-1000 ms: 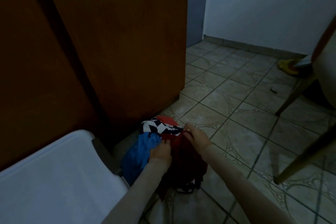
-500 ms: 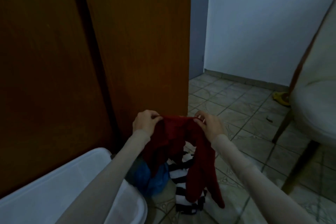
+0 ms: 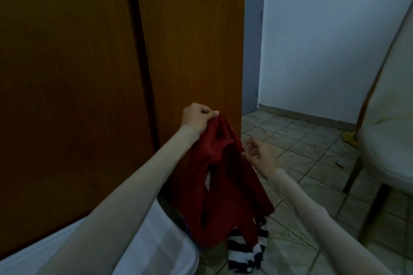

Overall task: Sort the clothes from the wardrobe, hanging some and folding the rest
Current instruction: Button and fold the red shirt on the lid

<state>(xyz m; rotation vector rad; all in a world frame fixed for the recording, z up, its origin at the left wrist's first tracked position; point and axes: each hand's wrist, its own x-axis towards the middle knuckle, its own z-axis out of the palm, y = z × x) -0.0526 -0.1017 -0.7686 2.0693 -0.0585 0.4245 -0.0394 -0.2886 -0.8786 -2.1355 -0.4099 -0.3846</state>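
Observation:
A dark red garment (image 3: 220, 185) hangs in the air in front of the brown wardrobe (image 3: 111, 73). My left hand (image 3: 197, 117) grips its top edge and holds it up. My right hand (image 3: 260, 155) is beside the garment's right edge with fingers spread and relaxed, holding nothing; the fingertips are close to the cloth. Below the red garment a black-and-white striped garment (image 3: 245, 250) lies on the tiled floor, partly hidden by the red one.
A white plastic surface (image 3: 156, 248) sits at the lower left under my left arm. A cream upholstered chair (image 3: 388, 145) with wooden legs stands at the right. A yellow item (image 3: 349, 137) lies on the tiled floor (image 3: 301, 163) by the far wall.
Both hands lifted the red garment off the pile. My right hand has since let go of it and opened, while my left hand raised it higher.

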